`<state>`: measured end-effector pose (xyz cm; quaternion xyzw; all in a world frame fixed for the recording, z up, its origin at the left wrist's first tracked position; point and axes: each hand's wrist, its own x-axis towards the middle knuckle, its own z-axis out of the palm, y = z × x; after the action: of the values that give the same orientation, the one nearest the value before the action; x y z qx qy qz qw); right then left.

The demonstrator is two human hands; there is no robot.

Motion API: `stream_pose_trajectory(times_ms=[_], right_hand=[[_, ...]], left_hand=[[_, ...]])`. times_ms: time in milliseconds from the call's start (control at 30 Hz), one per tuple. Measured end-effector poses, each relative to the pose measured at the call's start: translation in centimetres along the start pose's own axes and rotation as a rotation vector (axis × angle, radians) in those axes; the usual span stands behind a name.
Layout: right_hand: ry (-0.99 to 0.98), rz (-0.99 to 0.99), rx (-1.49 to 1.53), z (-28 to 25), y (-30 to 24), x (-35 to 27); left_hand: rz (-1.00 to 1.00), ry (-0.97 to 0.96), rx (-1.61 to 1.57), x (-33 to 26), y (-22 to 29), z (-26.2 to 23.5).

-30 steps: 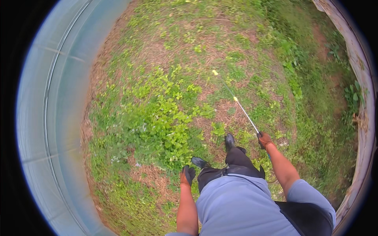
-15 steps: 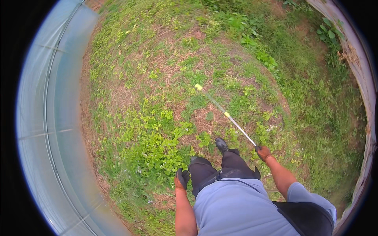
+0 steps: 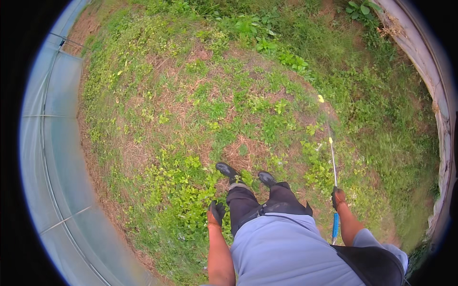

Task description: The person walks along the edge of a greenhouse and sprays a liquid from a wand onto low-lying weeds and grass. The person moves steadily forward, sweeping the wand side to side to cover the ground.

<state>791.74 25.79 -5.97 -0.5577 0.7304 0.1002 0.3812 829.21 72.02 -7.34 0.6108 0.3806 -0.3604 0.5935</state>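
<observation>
My right hand, in a glove with dark fingers and an orange cuff, is closed around a long spray wand out to my right. The wand has a thin silver tube, a blue grip behind my hand, and a yellow fitting at its far end. Farther out is another yellow piece, with a faint, blurred stretch between the two. My left hand, gloved alike, hangs beside my left thigh above leafy weeds. Its fingers are loosely bent, thumb apart, holding nothing.
Low green weeds and dry straw cover the ground around my black boots. A translucent plastic sheet wall runs along the left. Pale rolled sheeting borders thicker grass on the right.
The spray wand has swung to the right, from slanting ahead-left to pointing nearly straight ahead. My left boot has come forward into view. My left hand stays by my thigh.
</observation>
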Motion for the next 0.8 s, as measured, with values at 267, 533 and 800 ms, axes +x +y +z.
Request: stream_pose_trajectory(times_ms=[267,533,800], right_hand=[[-0.366,-0.488,-0.365,21.2,-21.5,-4.7],[-0.667,-1.009,-1.113,34.0,-43.5,-23.0],[-0.567,-1.027,-0.961,41.6,-54.1,-22.6]], left_hand=[[0.083,-0.079,-0.020,6.1,12.2,-4.1],[0.133,0.059,-0.307,7.1,14.2,-15.0],[-0.104,0.184,-0.781,6.3,3.7,-15.6]])
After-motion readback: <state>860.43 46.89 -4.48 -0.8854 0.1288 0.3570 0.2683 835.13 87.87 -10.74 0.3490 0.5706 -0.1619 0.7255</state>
